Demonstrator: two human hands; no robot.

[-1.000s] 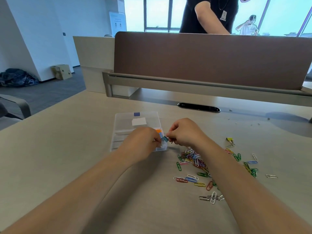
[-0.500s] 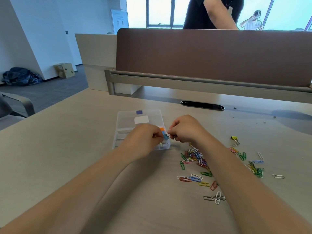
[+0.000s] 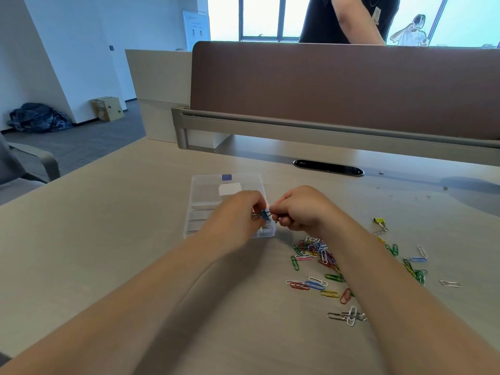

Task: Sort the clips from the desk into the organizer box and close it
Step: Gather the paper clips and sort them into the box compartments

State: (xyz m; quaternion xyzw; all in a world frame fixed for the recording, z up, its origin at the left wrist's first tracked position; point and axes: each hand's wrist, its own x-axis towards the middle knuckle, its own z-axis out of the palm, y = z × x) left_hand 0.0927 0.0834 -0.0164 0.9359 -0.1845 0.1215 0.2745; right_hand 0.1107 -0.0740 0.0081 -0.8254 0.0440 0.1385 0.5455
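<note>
We have both hands on one small blue binder clip (image 3: 264,214), and it's a shared pinch: our left hand (image 3: 238,212) squeezes its near end between thumb and fingertips, our right hand (image 3: 300,208) closes finger and thumb on a wire handle at the other side. The clip hangs between the two fists, just above the right-hand edge of the clear organizer box (image 3: 208,201).

Under and behind the left hand the box sits flat on the desk (image 3: 108,239), with a white label and a small blue tab showing toward its far side. Whether its lid is up or down, we cannot tell from here.

Out to the right of the grip, just below our right wrist, lies a dense heap of coloured paper clips (image 3: 315,250). Nearer to us, a few loose ones trail off, ending in a silver and white cluster (image 3: 349,316). Further right sits a yellow binder clip (image 3: 379,221), with more paper clips scattered beyond it.

Far behind the grip, a brown divider panel (image 3: 338,87) spans the desk.
</note>
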